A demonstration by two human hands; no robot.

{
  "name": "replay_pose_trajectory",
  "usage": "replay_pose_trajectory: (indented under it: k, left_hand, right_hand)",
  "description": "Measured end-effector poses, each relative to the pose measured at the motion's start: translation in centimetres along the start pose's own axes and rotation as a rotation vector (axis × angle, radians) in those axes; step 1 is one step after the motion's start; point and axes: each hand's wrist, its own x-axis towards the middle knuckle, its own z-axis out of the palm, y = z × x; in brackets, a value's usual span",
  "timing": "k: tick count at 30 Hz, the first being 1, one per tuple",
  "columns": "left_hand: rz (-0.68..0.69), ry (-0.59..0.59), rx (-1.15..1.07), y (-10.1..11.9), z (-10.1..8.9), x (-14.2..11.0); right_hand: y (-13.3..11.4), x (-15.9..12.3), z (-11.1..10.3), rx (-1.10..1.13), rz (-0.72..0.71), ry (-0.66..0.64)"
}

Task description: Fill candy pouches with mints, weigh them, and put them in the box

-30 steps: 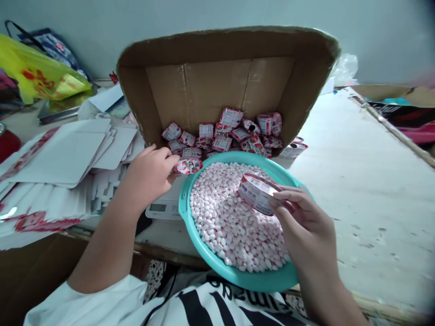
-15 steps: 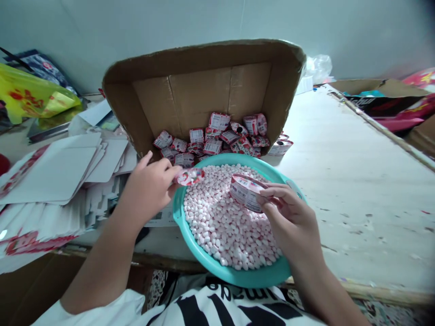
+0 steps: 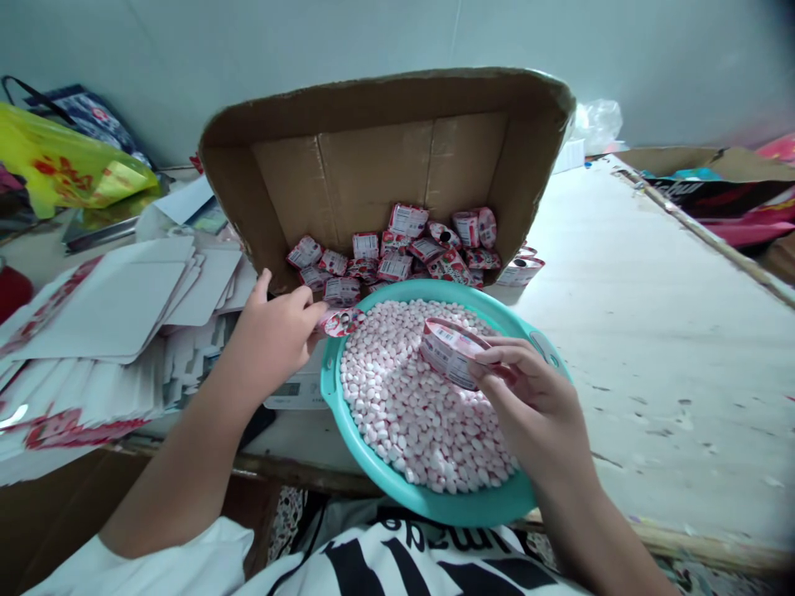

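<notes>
A teal basin full of small pale pink candies stands in front of me. Over its left rim, my left hand grips a small red-and-white printed packet between thumb and fingers. My right hand, above the basin's right side, pinches a loop-shaped printed paper sleeve over the candies. Whether the sleeve holds anything I cannot tell. Just behind the basin, several similar small packets lie inside a cardboard box tipped toward me.
Stacks of white printed cards lie on the left, with a yellow plastic bag behind them. A scale sits partly under the basin. More paper sleeves are right of the box. An open carton stands far right.
The view has shifted slightly, so the box and cards sit a little further right. My left hand has drawn the packet slightly left; the right hand keeps its hold on the sleeve.
</notes>
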Motion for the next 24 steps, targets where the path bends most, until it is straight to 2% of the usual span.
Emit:
replay_pose_trajectory:
  k: [4,9,13,19,24]
  left_hand:
    - [-0.04,0.101,0.052,-0.4,-0.4,-0.2]
    - [0.067,0.016,0.075,-0.2,0.0,-0.3]
    - [0.04,0.108,0.029,0.2,0.2,-0.5]
    - [0.075,0.1,-0.001,1.0,-0.5,-0.6]
    - [0.089,0.119,0.02,0.9,-0.6,-0.2]
  right_hand:
    - [0.3,-0.1,-0.1,0.009,0.008,-0.026]
    - [0.2,0.1,0.0,-0.004,0.001,-0.03]
    - [0.0,0.1,0.0,-0.009,-0.006,-0.015]
    - [0.1,0.0,0.0,-0.005,-0.008,-0.023]
    - [0.1,0.0,0.1,-0.011,-0.007,0.001]
